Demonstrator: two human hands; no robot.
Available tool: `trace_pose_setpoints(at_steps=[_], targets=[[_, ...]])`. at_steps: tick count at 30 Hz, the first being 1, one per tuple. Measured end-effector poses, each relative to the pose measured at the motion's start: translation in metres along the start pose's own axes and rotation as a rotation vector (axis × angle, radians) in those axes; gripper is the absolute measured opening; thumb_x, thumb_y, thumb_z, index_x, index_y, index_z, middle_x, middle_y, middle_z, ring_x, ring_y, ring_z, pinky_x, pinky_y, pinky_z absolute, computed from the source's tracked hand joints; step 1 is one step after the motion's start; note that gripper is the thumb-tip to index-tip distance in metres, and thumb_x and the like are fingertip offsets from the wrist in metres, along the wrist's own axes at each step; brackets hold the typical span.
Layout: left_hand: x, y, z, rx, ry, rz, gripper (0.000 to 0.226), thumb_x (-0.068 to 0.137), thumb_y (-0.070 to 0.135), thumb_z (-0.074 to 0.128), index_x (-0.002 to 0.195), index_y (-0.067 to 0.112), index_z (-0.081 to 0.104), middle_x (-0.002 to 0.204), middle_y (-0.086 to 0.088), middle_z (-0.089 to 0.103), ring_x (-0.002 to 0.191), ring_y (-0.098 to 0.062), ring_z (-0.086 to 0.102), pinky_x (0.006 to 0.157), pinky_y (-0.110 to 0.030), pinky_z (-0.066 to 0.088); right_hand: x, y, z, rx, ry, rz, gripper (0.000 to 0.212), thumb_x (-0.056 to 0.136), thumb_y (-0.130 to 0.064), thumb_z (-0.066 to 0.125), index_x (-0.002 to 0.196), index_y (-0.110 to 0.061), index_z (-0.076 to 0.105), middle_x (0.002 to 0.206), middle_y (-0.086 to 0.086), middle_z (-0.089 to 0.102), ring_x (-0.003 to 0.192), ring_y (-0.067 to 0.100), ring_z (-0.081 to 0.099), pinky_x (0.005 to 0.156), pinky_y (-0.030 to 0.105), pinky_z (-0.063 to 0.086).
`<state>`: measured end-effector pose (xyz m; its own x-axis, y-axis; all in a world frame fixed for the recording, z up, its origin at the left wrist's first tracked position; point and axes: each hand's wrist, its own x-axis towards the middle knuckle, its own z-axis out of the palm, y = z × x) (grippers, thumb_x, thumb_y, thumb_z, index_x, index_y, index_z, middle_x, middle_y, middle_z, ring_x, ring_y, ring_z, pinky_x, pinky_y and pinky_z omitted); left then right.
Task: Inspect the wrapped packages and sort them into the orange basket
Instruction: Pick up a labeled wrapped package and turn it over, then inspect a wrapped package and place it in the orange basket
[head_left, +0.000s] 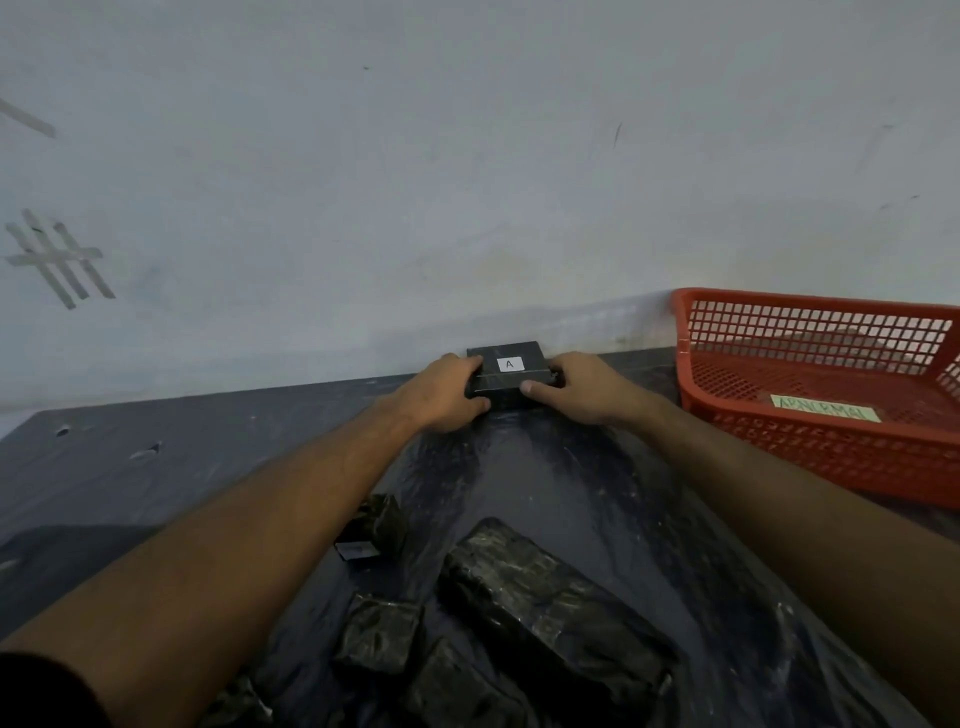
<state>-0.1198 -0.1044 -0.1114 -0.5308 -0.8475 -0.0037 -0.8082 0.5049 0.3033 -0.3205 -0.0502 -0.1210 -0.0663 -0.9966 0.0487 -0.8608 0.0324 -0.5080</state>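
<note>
The package marked "A" (508, 375) sits at the far edge of the bench (156, 467) against the wall, its long axis running left to right, clamped between the left hand (448, 393) and right hand (582, 387), one grip on each end. The orange basket (810, 374), one only and seemingly empty, lies to its right, nearer the right hand. About five more wrapped packages (550, 603) lie near, between the forearms.

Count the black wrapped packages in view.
6, possibly more hidden: one labelled "A" held in both hands; small one mid-table; long one; three near the bottom edge.
</note>
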Motion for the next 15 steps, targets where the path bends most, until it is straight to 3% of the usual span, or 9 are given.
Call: trace_pose_setpoints(at_steps=[5, 8, 10, 13, 15], targets=[[-0.014, 0.015, -0.006, -0.013, 0.033, 0.034, 0.069, 0.094, 0.034, 0.074, 0.153, 0.015, 0.045, 0.144, -0.014, 0.050, 0.126, -0.031, 0.058, 0.101, -0.036, 0.049, -0.027, -0.015, -0.001, -0.087, 0.147, -0.006, 0.042, 0.099, -0.033, 0.069, 0.130, -0.006, 0.059, 0.125, 0.013, 0.064, 0.113, 0.029, 0.061, 0.088, 0.035, 0.050], [-0.033, 0.033, -0.014, -0.056, 0.056, 0.105, 0.061, 0.095, 0.038, 0.072, 0.148, 0.018, 0.052, 0.143, -0.009, 0.050, 0.125, -0.028, 0.057, 0.098, -0.035, 0.047, -0.065, -0.026, -0.020, -0.155, 0.395, -0.107, 0.034, 0.101, -0.032, 0.062, 0.127, -0.010, 0.063, 0.119, 0.010, 0.068, 0.116, 0.029, 0.060, 0.095, 0.042, 0.051], [-0.047, 0.047, -0.018, -0.079, 0.045, 0.173, 0.053, 0.096, 0.040, 0.071, 0.143, 0.021, 0.057, 0.141, -0.007, 0.053, 0.125, -0.025, 0.056, 0.102, -0.036, 0.048, -0.091, -0.025, -0.036, -0.352, 0.549, -0.033, 0.040, 0.102, -0.040, 0.057, 0.130, -0.011, 0.061, 0.126, 0.013, 0.065, 0.122, 0.032, 0.055, 0.099, 0.046, 0.046], [-0.067, 0.072, -0.022, -0.044, -0.008, 0.286, 0.050, 0.097, 0.044, 0.069, 0.139, 0.019, 0.061, 0.138, -0.004, 0.059, 0.123, -0.019, 0.059, 0.102, -0.034, 0.050, -0.119, -0.006, -0.051, -0.538, 0.468, 0.291, 0.055, 0.102, -0.051, 0.051, 0.132, -0.006, 0.057, 0.135, 0.022, 0.061, 0.130, 0.043, 0.052, 0.108, 0.054, 0.038], [-0.078, 0.086, -0.022, -0.040, -0.099, 0.322, 0.048, 0.098, 0.044, 0.069, 0.138, 0.020, 0.062, 0.135, 0.000, 0.064, 0.116, -0.013, 0.061, 0.095, -0.026, 0.048, -0.124, 0.007, -0.051, -0.515, 0.373, 0.331, 0.044, 0.103, -0.042, 0.050, 0.125, -0.005, 0.059, 0.130, 0.021, 0.067, 0.124, 0.040, 0.059, 0.108, 0.052, 0.039]])
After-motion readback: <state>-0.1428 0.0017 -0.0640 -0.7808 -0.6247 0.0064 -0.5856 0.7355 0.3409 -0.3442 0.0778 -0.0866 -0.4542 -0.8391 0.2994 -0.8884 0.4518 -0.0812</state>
